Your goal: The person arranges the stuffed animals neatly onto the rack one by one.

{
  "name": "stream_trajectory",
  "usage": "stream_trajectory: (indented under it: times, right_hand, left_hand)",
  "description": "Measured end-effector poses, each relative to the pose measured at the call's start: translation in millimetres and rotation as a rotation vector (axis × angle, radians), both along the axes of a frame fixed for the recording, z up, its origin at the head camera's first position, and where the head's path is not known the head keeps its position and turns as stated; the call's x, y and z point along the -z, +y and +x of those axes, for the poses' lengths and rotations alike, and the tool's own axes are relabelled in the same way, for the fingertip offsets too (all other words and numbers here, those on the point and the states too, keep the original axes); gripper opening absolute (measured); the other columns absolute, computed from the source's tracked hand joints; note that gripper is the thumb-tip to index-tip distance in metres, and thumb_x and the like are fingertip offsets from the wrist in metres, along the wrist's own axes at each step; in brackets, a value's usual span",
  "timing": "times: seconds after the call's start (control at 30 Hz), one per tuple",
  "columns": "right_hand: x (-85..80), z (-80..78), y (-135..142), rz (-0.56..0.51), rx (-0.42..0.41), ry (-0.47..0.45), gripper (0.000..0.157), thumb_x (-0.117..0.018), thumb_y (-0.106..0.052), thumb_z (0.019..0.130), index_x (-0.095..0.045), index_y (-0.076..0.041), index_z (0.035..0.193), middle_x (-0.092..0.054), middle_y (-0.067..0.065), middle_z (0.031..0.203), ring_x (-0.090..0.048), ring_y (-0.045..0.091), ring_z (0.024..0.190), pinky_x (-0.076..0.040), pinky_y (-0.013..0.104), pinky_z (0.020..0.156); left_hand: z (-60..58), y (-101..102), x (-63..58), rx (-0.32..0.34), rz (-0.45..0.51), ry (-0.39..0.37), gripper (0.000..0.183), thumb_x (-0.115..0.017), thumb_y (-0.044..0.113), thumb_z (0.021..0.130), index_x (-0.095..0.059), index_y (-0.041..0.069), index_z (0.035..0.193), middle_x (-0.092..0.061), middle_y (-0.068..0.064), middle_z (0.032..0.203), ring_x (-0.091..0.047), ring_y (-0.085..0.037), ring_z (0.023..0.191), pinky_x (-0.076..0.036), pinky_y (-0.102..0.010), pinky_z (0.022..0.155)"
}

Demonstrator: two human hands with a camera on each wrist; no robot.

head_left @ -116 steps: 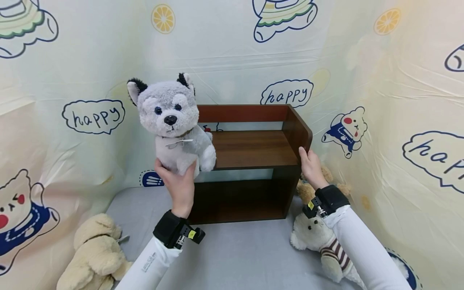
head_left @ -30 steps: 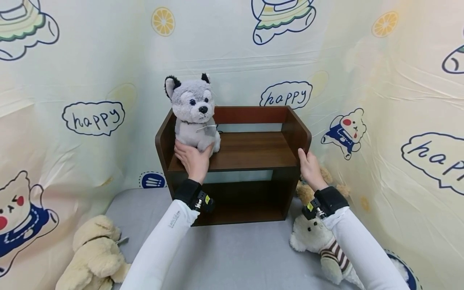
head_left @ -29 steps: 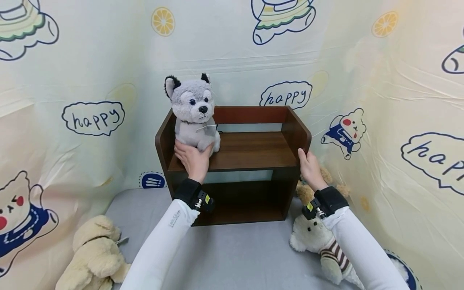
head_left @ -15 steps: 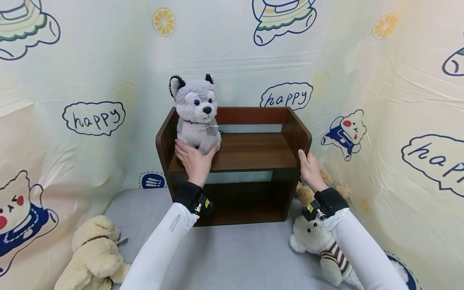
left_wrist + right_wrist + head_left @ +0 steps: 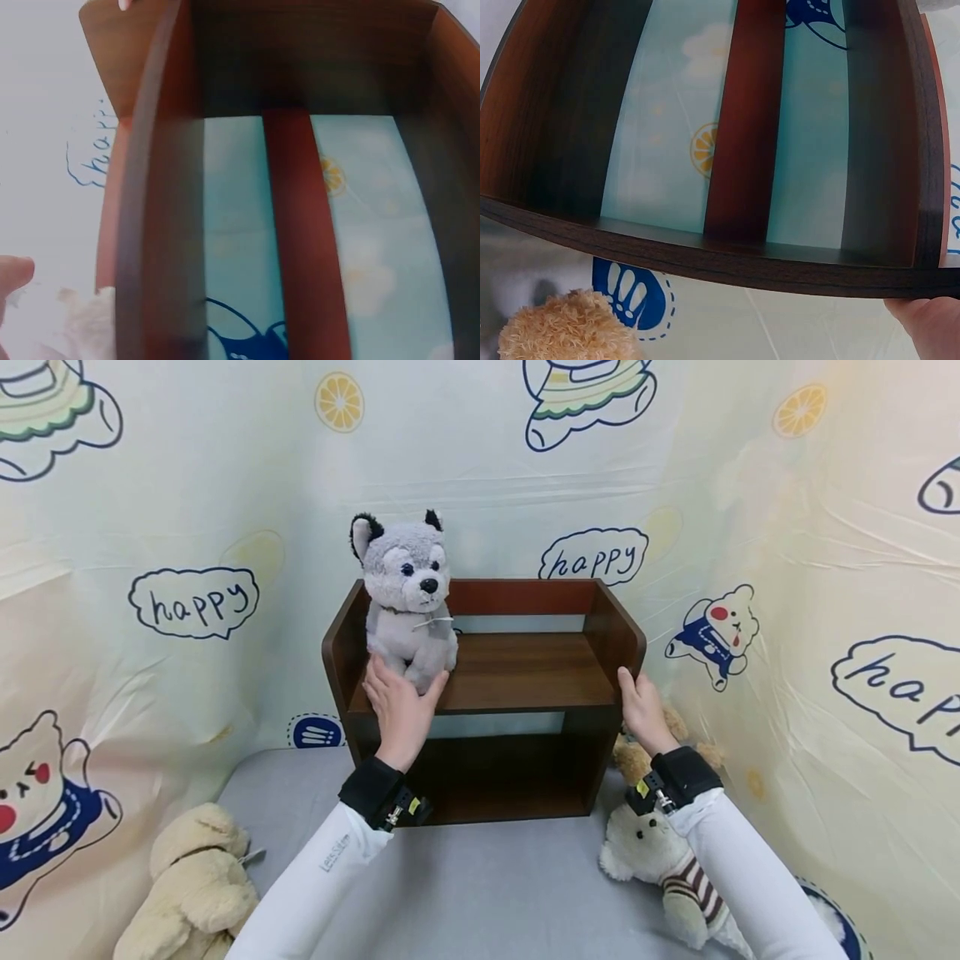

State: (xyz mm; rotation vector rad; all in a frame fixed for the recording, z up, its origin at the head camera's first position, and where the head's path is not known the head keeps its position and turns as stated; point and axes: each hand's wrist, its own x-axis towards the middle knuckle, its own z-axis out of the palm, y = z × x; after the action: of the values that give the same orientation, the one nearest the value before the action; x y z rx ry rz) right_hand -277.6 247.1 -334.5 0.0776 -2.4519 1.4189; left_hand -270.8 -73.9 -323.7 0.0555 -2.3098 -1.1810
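A grey-and-white plush husky (image 5: 408, 577) sits upright at the left end of the upper board of a brown wooden shelf (image 5: 525, 672). My left hand (image 5: 401, 706) is at its lower body, fingers straight and spread, the fingertips right at the fur and the thumb near its foot. In the left wrist view, part of the thumb (image 5: 15, 274) shows apart from the pale fur (image 5: 90, 322). My right hand (image 5: 645, 710) holds the right side panel of the shelf, thumb at its front edge and the other fingers partly hidden behind it.
A cream plush dog (image 5: 198, 889) lies at the front left of the grey table (image 5: 487, 893). On the right are a white plush bear (image 5: 652, 843) in a striped top and a curly brown plush toy (image 5: 633, 760) behind my right wrist. Printed cloth (image 5: 480, 493) hangs all around.
Over the last seconds my left hand carried the husky rightward onto the upper board. Since half a second ago its fingers have loosened and the wrist has drawn back. My right hand stays put.
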Motion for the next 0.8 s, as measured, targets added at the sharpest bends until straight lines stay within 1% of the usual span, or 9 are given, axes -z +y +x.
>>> stream_trajectory:
  times: [0.1,0.2,0.3,0.43,0.5,0.57,0.67,0.77,0.8]
  right_hand:
    - [0.5,-1.5,1,-0.005,0.005,0.0,0.057,-0.022,-0.041,0.099,-0.039,0.01,0.117,-0.04,0.017,0.087,-0.044,0.032,0.084,-0.032,0.034,0.066]
    - [0.7,-1.6,1,-0.01,0.005,-0.001,0.057,-0.022,-0.042,0.099,-0.039,0.01,0.119,-0.04,0.017,0.088,-0.045,0.031,0.085,-0.032,0.033,0.066]
    - [1.1,-1.6,2,-0.001,0.01,-0.005,0.057,-0.022,-0.042,0.099,-0.04,0.01,0.117,-0.039,0.015,0.083,-0.045,0.029,0.079,-0.033,0.033,0.063]
    - [1.5,-1.7,2,0.01,0.017,-0.011,0.056,-0.022,-0.042,0.099,-0.04,0.009,0.113,-0.034,0.01,0.075,-0.043,0.025,0.07,-0.033,0.032,0.058]
    - [1.1,-1.1,1,0.012,0.017,-0.011,0.057,-0.021,-0.042,0.099,-0.04,0.009,0.114,-0.035,0.011,0.077,-0.044,0.026,0.072,-0.033,0.032,0.06]
    - [1.1,-1.2,1,0.009,0.015,-0.01,0.057,-0.022,-0.042,0.099,-0.04,0.009,0.117,-0.038,0.014,0.082,-0.045,0.028,0.079,-0.033,0.033,0.063]
    - [0.8,-0.9,1,0.005,0.011,-0.009,0.058,-0.022,-0.042,0.099,-0.039,0.009,0.121,-0.042,0.017,0.09,-0.046,0.031,0.085,-0.033,0.033,0.067]
    - [0.6,-1.1,1,0.001,0.008,-0.003,0.058,-0.022,-0.042,0.099,-0.039,0.008,0.123,-0.043,0.018,0.091,-0.046,0.032,0.085,-0.034,0.033,0.067]
    - [0.3,-0.9,1,-0.001,0.004,-0.004,0.058,-0.022,-0.042,0.099,-0.039,0.008,0.124,-0.041,0.018,0.088,-0.046,0.032,0.084,-0.034,0.033,0.066]
  left_hand:
    - [6.0,-2,-3.6,0.04,-0.097,-0.026,0.093,-0.062,0.046,0.082,-0.009,-0.006,0.139,-0.014,-0.024,0.142,-0.015,-0.036,0.128,-0.009,-0.05,0.109]
    - [10.5,-4,-6.6,0.073,-0.198,-0.037,0.087,-0.064,0.044,0.082,-0.02,-0.008,0.135,-0.025,-0.026,0.135,-0.024,-0.036,0.123,-0.019,-0.049,0.106]
    - [15.2,-6,-9.8,0.1,-0.278,-0.049,0.077,-0.065,0.041,0.082,-0.031,-0.007,0.131,-0.036,-0.025,0.128,-0.032,-0.035,0.116,-0.03,-0.048,0.099]
    - [23.0,-8,-13.9,0.134,-0.374,-0.064,0.067,-0.066,0.036,0.082,-0.04,-0.007,0.127,-0.046,-0.024,0.122,-0.041,-0.035,0.11,-0.036,-0.049,0.093]
    - [27.2,-8,-16.1,0.152,-0.423,-0.068,0.063,-0.066,0.034,0.082,-0.043,-0.007,0.124,-0.05,-0.024,0.116,-0.045,-0.035,0.105,-0.039,-0.047,0.088]
    - [31.5,-8,-18.6,0.177,-0.463,-0.071,0.06,-0.067,0.033,0.081,-0.047,-0.007,0.121,-0.053,-0.023,0.111,-0.048,-0.034,0.1,-0.042,-0.045,0.083]
    - [37.9,-8,-22.0,0.228,-0.495,-0.094,0.053,-0.068,0.029,0.081,-0.052,-0.005,0.117,-0.057,-0.02,0.106,-0.052,-0.031,0.094,-0.046,-0.042,0.078]
    - [44.2,-7,-25.1,0.284,-0.522,-0.138,0.046,-0.068,0.028,0.081,-0.056,-0.003,0.114,-0.06,-0.017,0.107,-0.055,-0.028,0.094,-0.048,-0.041,0.078]
    - [45.9,-6,-25.5,0.303,-0.542,-0.153,0.044,-0.068,0.028,0.081,-0.057,-0.002,0.113,-0.061,-0.016,0.106,-0.056,-0.026,0.092,-0.049,-0.04,0.078]
